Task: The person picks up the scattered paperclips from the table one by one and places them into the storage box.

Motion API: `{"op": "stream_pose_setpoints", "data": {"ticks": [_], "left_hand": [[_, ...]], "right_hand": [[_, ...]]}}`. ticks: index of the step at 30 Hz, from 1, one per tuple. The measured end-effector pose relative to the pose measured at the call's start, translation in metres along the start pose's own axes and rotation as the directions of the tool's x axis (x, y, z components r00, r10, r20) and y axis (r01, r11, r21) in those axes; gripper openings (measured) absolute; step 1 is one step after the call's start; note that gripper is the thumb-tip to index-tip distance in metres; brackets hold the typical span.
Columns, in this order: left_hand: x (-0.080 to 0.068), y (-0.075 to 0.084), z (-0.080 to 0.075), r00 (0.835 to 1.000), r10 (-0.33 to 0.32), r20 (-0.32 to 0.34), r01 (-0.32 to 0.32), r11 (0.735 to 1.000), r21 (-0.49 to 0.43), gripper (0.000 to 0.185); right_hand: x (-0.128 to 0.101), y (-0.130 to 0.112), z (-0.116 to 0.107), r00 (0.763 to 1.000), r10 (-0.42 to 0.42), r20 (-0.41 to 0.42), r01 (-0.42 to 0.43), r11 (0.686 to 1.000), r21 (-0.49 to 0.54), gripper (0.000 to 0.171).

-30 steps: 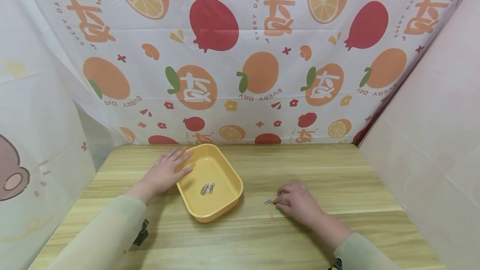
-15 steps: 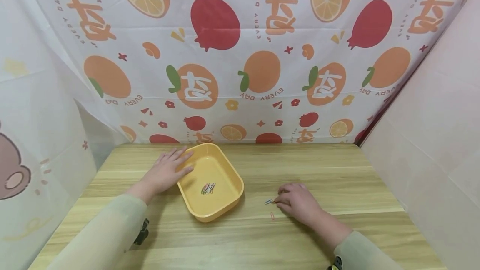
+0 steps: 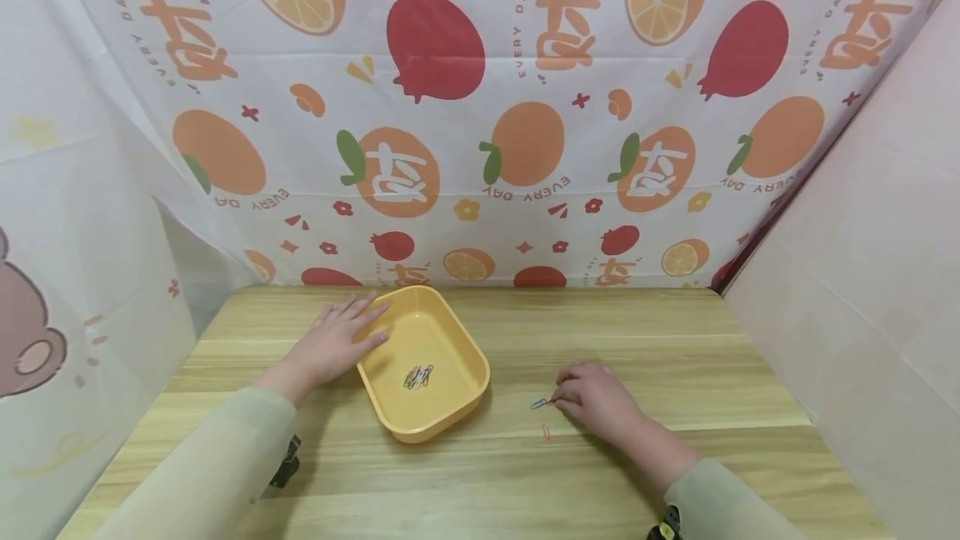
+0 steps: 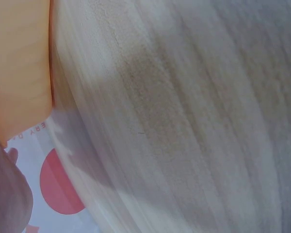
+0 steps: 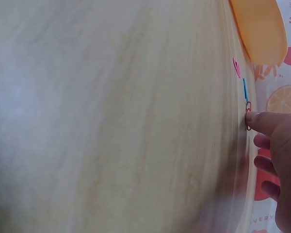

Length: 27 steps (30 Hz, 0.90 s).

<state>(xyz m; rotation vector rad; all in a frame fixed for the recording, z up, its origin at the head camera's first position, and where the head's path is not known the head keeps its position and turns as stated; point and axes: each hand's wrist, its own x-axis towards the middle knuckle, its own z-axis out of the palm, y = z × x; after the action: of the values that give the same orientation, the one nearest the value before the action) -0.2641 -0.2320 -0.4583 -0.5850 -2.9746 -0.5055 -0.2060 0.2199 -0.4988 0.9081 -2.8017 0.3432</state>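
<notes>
Wooden worktop (image 3: 637, 340) carrying a yellow tray (image 3: 457, 344) left of centre, with a few coloured paper clips (image 3: 417, 376) lying on its floor. Left hand (image 3: 335, 346) rests flat against the tray's left rim, fingers straight and released. Right hand (image 3: 596, 397) lies on the worktop well right of the tray, fingers curled, its fingertips (image 5: 252, 117) pressing a red clip that adjoins a blue paper clip (image 3: 538, 403). A pink paper clip (image 3: 545, 432) lies just nearer the person. Fruit-printed cloth (image 3: 480, 107) hangs behind; plain sheets close both sides. Open worktop separates the right hand from the tray.
</notes>
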Motion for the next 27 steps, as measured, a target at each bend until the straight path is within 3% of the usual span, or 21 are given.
{"op": "stream_pose_setpoints", "data": {"ticks": [10,27], "left_hand": [[0.0013,-0.0006,0.0022,1.000,-0.012,0.003,0.012,1.000,0.011,0.063],[0.0014,-0.0028,0.0022,0.999,-0.029,0.025,0.028,0.999,0.024,0.064]], "right_hand": [[-0.0003,0.0041,0.0008,0.998,-0.049,-0.049,0.047,0.998,-0.037,0.005],[0.0034,0.0011,-0.0069,0.993,-0.053,-0.101,0.051,0.998,-0.024,0.007]]}}
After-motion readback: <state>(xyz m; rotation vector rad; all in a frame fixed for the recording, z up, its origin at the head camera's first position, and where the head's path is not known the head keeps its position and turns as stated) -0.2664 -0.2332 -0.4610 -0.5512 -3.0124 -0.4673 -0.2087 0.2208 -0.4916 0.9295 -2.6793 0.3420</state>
